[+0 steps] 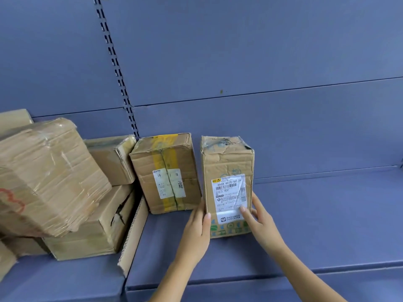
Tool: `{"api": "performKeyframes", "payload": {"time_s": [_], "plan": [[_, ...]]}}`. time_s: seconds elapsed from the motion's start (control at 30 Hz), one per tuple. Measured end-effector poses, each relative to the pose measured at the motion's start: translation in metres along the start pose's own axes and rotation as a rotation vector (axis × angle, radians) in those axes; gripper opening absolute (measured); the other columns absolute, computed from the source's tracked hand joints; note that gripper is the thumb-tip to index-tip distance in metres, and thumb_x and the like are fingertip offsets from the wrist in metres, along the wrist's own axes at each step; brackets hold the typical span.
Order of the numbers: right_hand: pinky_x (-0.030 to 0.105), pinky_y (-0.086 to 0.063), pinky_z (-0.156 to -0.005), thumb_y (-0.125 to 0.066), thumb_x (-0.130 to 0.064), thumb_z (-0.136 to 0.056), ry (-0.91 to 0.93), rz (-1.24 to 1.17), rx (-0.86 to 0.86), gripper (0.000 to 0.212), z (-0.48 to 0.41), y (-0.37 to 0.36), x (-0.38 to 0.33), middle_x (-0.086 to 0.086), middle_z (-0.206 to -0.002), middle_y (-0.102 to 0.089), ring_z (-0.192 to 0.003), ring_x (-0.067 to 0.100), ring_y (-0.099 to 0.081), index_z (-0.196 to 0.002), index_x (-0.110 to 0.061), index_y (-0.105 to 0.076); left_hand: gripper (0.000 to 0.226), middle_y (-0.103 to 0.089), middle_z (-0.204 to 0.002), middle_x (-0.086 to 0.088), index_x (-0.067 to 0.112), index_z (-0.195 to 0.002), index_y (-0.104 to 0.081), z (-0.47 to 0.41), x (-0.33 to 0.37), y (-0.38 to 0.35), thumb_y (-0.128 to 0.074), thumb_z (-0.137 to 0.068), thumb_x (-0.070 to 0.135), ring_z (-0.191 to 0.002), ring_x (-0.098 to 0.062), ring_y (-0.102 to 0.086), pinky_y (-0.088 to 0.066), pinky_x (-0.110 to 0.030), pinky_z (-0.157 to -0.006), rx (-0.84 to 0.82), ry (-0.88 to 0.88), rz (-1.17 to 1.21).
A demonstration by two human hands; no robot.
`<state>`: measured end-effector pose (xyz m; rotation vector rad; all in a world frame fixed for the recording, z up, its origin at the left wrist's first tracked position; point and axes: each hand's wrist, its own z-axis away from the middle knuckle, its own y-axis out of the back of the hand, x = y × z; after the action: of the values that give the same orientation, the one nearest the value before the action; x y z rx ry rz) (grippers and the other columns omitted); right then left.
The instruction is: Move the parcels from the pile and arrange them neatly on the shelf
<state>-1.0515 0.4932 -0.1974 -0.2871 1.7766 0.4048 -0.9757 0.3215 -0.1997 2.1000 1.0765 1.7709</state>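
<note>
A tall cardboard parcel [226, 164] with a white shipping label stands upright on the blue shelf [316, 225]. My left hand [197, 232] grips its lower left edge, thumb on the front face. My right hand [259, 216] grips its lower right edge, thumb on the label. Just to its left stands a second parcel [165, 171] with yellow tape and a label, a narrow gap between the two. Further left lies the pile: a large tilted box [48, 173] wrapped in clear tape, a small box [111, 160] behind it and a torn box [91, 232] beneath.
A loose cardboard sheet [133, 234] stands on edge between the pile and the shelf section I work on. A slotted upright [115, 68] runs up the blue back panel. Bare shelf surface stretches to the right of the held parcel.
</note>
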Motion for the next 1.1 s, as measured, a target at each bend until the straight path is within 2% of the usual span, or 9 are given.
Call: {"api": "performKeyframes", "payload": {"time_s": [0.1, 0.2, 0.3, 0.47, 0.57, 0.7, 0.93, 1.03, 1.1], "plan": [[0.028, -0.04, -0.108, -0.053, -0.032, -0.098, -0.004, 0.035, 0.021, 0.059, -0.016, -0.002, -0.002, -0.025, -0.145, -0.044, -0.129, -0.004, -0.046, -0.149, -0.044, -0.026, 0.025, -0.057, -0.087, 0.008, 0.028, -0.082, -0.051, -0.019, 0.01, 0.003, -0.036, -0.102, 0.031, -0.087, -0.018, -0.055, -0.036, -0.028, -0.065, 0.065, 0.113, -0.038], [0.024, -0.043, -0.103, -0.05, -0.03, -0.1, -0.024, 0.118, -0.007, 0.06, -0.034, 0.0, -0.001, -0.02, -0.144, -0.047, -0.129, -0.001, -0.048, -0.151, -0.042, -0.021, 0.035, -0.048, -0.067, 0.008, 0.026, -0.066, -0.035, -0.028, 0.012, 0.005, -0.043, -0.1, 0.026, -0.066, -0.015, -0.045, -0.031, -0.023, -0.053, 0.139, 0.096, -0.097], [0.018, -0.046, -0.09, -0.049, -0.034, -0.099, -0.043, 0.179, -0.027, 0.058, -0.05, 0.001, -0.001, -0.017, -0.14, -0.052, -0.125, 0.005, -0.053, -0.15, -0.045, -0.022, 0.028, -0.05, -0.061, 0.008, 0.019, -0.07, -0.047, -0.036, 0.011, 0.005, -0.049, -0.098, 0.023, -0.06, -0.013, -0.047, -0.03, -0.017, -0.048, 0.21, 0.075, -0.143], [0.02, -0.053, -0.079, -0.053, -0.029, -0.096, 0.021, 0.246, -0.006, 0.063, -0.066, -0.006, -0.003, -0.021, -0.131, -0.053, -0.107, 0.003, -0.062, -0.119, -0.078, -0.021, 0.008, -0.064, -0.09, 0.001, 0.009, -0.093, -0.062, -0.057, 0.008, 0.012, -0.062, -0.09, 0.017, -0.085, -0.017, -0.06, -0.049, -0.032, -0.076, 0.38, 0.145, -0.07], [0.038, -0.052, -0.094, -0.057, -0.039, -0.094, 0.004, 0.255, 0.059, 0.059, -0.067, -0.009, 0.011, -0.023, -0.137, -0.049, -0.11, 0.002, -0.059, -0.135, -0.066, -0.025, 0.01, -0.065, -0.094, -0.001, 0.011, -0.094, -0.064, -0.059, 0.0, 0.013, -0.065, -0.088, 0.02, -0.089, -0.017, -0.061, -0.049, -0.033, -0.079, 0.379, 0.139, -0.074], [0.032, -0.051, -0.089, -0.055, -0.045, -0.093, 0.003, 0.334, 0.116, 0.056, -0.071, -0.012, 0.025, -0.021, -0.134, -0.053, -0.099, -0.005, -0.06, -0.143, -0.052, -0.031, 0.009, -0.066, -0.094, -0.001, 0.012, -0.094, -0.065, -0.061, -0.005, 0.013, -0.065, -0.089, 0.019, -0.088, -0.016, -0.062, -0.05, -0.033, -0.079, 0.365, 0.119, -0.085], [0.039, -0.048, -0.092, -0.046, -0.046, -0.097, 0.024, 0.527, 0.081, 0.056, -0.071, -0.008, 0.021, -0.016, -0.137, -0.054, -0.12, 0.013, -0.056, -0.148, -0.045, -0.023, 0.016, -0.063, -0.078, -0.002, 0.011, -0.082, -0.058, -0.053, 0.004, 0.011, -0.058, -0.093, 0.022, -0.074, -0.024, -0.056, -0.043, -0.038, -0.059, 0.374, 0.042, -0.296], [0.041, -0.046, -0.098, -0.044, -0.042, -0.099, 0.064, 0.436, 0.053, 0.057, -0.064, -0.01, 0.015, -0.016, -0.151, -0.037, -0.134, 0.01, -0.043, -0.149, -0.046, -0.018, 0.013, -0.065, -0.096, -0.001, 0.013, -0.098, -0.059, -0.049, 0.012, 0.01, -0.056, -0.094, 0.025, -0.09, -0.023, -0.06, -0.047, -0.036, -0.067, 0.36, 0.095, -0.327], [0.046, -0.039, -0.108, -0.046, -0.034, -0.1, 0.132, 0.438, 0.08, 0.061, -0.057, -0.012, 0.014, -0.008, -0.16, -0.02, -0.145, 0.01, -0.023, -0.153, -0.035, -0.016, 0.031, -0.058, -0.119, -0.001, 0.014, -0.122, -0.054, -0.045, 0.017, 0.009, -0.057, -0.093, 0.025, -0.108, -0.022, -0.057, -0.049, -0.039, -0.082, 0.363, 0.097, -0.334]]}}
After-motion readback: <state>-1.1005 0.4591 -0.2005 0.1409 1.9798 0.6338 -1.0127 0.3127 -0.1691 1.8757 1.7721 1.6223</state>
